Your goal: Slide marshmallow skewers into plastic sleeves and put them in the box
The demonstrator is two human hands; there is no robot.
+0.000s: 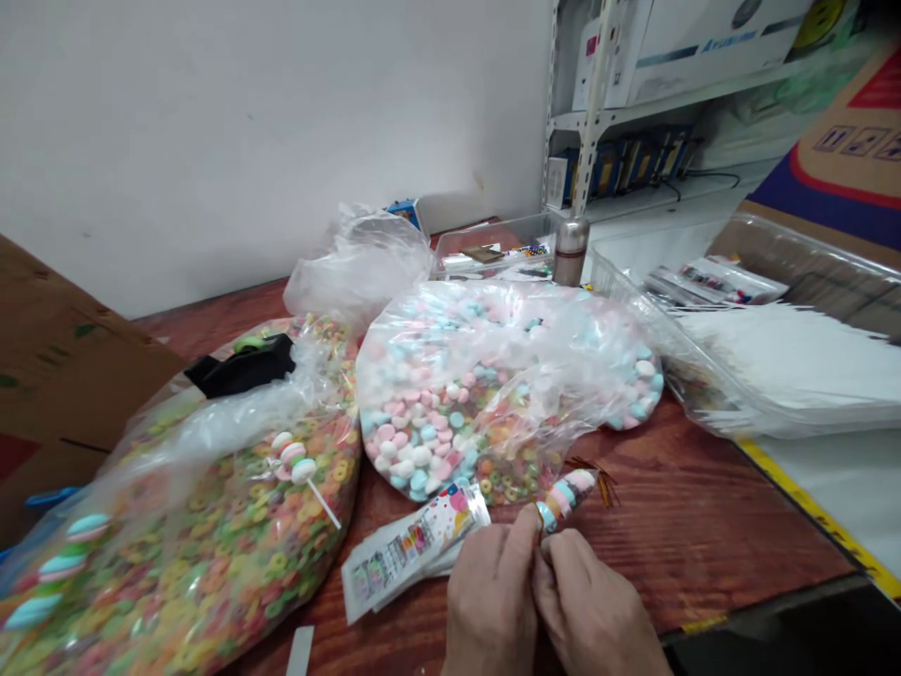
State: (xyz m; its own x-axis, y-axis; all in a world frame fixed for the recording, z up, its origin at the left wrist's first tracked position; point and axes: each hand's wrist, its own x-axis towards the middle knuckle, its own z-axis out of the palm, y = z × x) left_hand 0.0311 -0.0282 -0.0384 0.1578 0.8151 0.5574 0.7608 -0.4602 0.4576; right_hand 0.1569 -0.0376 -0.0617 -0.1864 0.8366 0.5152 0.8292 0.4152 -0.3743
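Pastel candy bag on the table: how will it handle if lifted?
The clear plastic bag will probably sag and shift: thin loose film, round candies spread flat. Likely light for its size, since the candies look puffy.

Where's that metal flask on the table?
In the head view, the metal flask stands upright near the back of the table, just right of a clear plastic tray and behind the bag of pastel candies.
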